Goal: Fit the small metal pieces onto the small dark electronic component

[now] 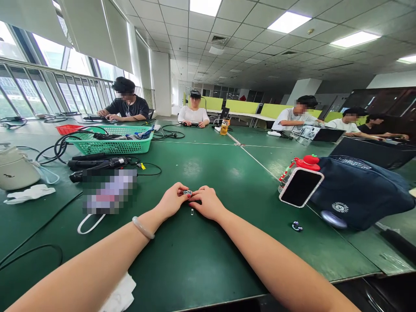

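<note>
Both my hands rest on the green table (201, 255), meeting in the middle. My left hand (171, 200) and my right hand (206, 202) have their fingers curled and pinch a small dark and silver object (187, 192) between the fingertips. I cannot make out what the object is. A tiny white piece (192, 212) lies on the table just below the hands. A pale bangle (143, 227) circles my left wrist.
A phone (300, 186) leans on a red-capped bottle (303, 164) beside a dark bag (360, 190) at right. A green basket (113, 139), black tools and cables (97, 164) lie at left. Several people sit at the far side.
</note>
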`<state>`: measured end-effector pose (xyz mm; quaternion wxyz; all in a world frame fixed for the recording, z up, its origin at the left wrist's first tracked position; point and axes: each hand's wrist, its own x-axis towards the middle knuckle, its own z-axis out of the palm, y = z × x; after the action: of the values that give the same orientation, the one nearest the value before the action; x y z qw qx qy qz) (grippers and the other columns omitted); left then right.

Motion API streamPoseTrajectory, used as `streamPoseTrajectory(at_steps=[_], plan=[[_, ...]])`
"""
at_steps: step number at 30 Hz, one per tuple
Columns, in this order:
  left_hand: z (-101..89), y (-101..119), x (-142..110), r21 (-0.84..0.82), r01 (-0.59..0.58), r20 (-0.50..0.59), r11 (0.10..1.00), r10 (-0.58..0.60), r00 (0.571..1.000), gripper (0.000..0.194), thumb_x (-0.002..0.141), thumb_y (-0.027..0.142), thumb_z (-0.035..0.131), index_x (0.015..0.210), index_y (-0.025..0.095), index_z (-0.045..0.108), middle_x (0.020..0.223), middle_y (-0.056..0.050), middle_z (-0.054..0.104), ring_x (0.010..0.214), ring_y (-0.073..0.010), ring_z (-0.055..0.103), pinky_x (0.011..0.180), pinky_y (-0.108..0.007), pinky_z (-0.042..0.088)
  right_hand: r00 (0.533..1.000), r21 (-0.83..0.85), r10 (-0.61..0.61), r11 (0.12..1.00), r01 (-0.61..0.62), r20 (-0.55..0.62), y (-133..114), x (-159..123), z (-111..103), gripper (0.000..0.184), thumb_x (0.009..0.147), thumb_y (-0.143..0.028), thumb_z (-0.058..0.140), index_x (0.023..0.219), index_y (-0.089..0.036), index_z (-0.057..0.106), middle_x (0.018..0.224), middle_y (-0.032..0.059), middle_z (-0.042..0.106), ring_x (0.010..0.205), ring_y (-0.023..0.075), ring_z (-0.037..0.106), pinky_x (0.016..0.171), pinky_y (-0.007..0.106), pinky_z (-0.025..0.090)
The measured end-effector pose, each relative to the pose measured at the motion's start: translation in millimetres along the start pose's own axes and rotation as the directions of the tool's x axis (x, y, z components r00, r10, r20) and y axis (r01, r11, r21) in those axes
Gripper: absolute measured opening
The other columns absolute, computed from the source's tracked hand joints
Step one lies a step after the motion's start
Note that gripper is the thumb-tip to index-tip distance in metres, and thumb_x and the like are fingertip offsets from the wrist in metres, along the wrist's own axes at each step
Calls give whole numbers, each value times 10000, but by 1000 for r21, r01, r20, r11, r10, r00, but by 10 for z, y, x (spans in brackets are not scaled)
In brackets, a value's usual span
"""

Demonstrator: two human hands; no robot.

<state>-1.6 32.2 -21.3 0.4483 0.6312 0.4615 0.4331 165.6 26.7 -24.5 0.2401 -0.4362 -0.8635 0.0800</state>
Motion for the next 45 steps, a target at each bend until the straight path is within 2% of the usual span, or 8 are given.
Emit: streamPoseTrajectory(at_steps=[7,12,14,18,24,31,40,45], plan=[[5,54,-38,-47,24,33,999,-23,999,287,647,324,689,822,171,521,779,-34,674,777,-176,636,760,-348,483,1000,2,-13,1000,13,-15,-10,-11,-15,98,776,-307,619,816,-244,684,921,5,666,910,175,470,820,336,334],[47,151,-81,-185,33,39,982,-26,999,305,646,327,693,830,166,512,831,-41,680,799,-161,632,800,-348,469,998,9,-60,998,60,2,-48,-27,-40,213,771,-282,627,982,-259,642,947,18,652,915,179,465,818,343,338],[72,193,-102,-236,51,78,970,-33,996,310,652,324,689,840,162,506,834,-41,679,797,-154,630,792,-338,469,997,0,-65,998,65,30,-63,-21,-40,185,774,-271,624,957,-268,653,942,13,650,911,180,463,815,340,337],[100,212,-120,-218,46,127,975,-19,992,292,651,305,686,828,167,498,838,-29,669,793,-150,627,750,-315,475,997,-12,-49,999,50,58,-66,-9,-34,97,783,-250,609,855,-237,672,895,18,650,853,170,477,782,318,342],[73,202,-109,-146,29,77,989,-18,997,255,664,277,672,822,172,501,851,-36,671,800,-157,627,766,-330,480,998,20,-48,999,47,46,-26,-18,-46,61,781,-202,601,771,-209,661,803,4,651,786,146,502,757,280,350],[105,257,-166,-251,88,176,964,-43,983,274,680,299,671,864,170,513,867,-44,682,835,-159,631,801,-331,465,997,-65,48,997,-44,60,-11,-22,-66,129,777,-304,609,752,-178,628,725,22,599,729,147,494,663,258,344],[28,81,-78,-34,-30,75,999,33,997,261,667,296,671,846,174,526,891,-57,678,856,-188,632,815,-368,465,996,-10,81,997,-81,35,6,-38,-71,120,756,-305,636,718,-191,620,749,17,601,762,149,492,688,264,355],[40,63,-89,0,4,46,1000,-4,999,261,684,310,654,861,167,525,870,-70,681,844,-195,632,815,-381,460,996,-28,72,997,-71,48,6,-31,-68,124,774,-281,616,694,-187,608,732,18,595,753,147,490,684,263,362]])
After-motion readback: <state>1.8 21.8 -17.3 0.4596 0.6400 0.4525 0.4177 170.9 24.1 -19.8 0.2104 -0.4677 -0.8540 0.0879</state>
